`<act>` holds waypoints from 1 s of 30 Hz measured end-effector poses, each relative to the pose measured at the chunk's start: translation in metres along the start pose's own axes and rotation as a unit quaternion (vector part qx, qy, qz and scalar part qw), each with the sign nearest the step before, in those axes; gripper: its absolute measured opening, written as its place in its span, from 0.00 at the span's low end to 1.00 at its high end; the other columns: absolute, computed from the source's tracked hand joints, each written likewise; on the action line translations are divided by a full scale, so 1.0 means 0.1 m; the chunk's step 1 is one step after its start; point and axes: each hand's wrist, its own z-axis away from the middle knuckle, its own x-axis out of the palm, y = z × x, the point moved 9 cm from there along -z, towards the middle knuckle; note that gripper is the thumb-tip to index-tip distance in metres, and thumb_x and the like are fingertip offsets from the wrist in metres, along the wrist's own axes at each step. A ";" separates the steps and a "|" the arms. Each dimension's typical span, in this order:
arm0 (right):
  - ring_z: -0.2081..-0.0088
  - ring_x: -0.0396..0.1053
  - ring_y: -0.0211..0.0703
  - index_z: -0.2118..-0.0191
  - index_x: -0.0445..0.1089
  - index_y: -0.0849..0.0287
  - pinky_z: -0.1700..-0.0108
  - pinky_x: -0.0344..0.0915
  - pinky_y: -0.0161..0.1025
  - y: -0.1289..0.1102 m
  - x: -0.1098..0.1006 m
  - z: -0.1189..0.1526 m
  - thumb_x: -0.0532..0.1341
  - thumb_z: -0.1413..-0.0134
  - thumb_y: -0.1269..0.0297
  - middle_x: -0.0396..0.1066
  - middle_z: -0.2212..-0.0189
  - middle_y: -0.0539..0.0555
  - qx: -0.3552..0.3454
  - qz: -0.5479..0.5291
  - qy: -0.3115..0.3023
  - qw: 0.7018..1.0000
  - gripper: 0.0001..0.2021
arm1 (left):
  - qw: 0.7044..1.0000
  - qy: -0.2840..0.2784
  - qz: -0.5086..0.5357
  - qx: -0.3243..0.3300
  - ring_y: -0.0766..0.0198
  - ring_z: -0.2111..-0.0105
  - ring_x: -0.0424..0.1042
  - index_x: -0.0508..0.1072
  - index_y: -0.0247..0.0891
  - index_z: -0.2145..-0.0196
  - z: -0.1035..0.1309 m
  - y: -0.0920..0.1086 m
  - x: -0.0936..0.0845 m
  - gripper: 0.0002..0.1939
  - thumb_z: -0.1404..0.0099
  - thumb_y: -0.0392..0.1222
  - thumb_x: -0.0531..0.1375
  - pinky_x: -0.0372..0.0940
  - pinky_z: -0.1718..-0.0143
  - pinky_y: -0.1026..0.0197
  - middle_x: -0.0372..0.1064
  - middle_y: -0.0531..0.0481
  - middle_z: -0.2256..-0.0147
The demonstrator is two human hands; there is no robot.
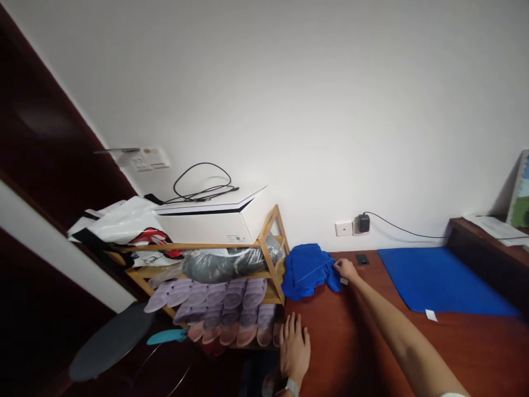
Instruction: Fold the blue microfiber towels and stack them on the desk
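A crumpled blue cloth lies on the reddish-brown wooden tabletop, close to the wall and the shoe rack. My right hand reaches out to the cloth's right edge, its fingers pinched on the fabric just above a small white tag. Near the left edge of the tabletop rests my left hand, flat with its fingers stretched out and holding nothing. Another blue cloth is spread flat further right, with a white tag at its front edge.
Left of the table stands a wooden shoe rack with several purple slippers. On top are a white box, a black cable and plastic bags. A black adapter is plugged into the wall. A round dark stool stands lower left.
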 end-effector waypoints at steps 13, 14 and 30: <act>0.60 0.78 0.51 0.69 0.73 0.56 0.55 0.69 0.40 -0.53 -0.22 0.25 0.63 0.44 0.62 0.79 0.68 0.56 -0.016 -0.035 0.044 0.998 0.05 | 1.000 0.026 -0.011 -0.006 0.50 0.35 0.67 0.74 0.36 0.37 0.01 0.04 -0.06 0.25 0.27 0.39 0.50 0.60 0.33 0.44 0.70 0.41 0.35; 0.60 0.77 0.50 0.67 0.73 0.56 0.54 0.69 0.41 -0.68 -0.34 0.25 0.61 0.42 0.61 0.79 0.66 0.57 -0.030 -0.043 0.062 0.997 0.06 | 1.000 0.028 -0.010 -0.008 0.50 0.35 0.67 0.74 0.36 0.37 0.01 0.04 -0.06 0.25 0.27 0.39 0.50 0.59 0.32 0.44 0.70 0.41 0.36; 0.65 0.76 0.47 0.46 0.70 0.56 0.60 0.64 0.40 -3.00 -3.17 2.02 0.51 0.28 0.54 0.78 0.66 0.53 -0.316 0.223 0.223 0.895 0.17 | 0.984 0.044 0.170 0.037 0.50 0.38 0.70 0.74 0.38 0.40 -0.04 0.20 -0.42 0.22 0.27 0.42 0.52 0.63 0.35 0.44 0.74 0.40 0.40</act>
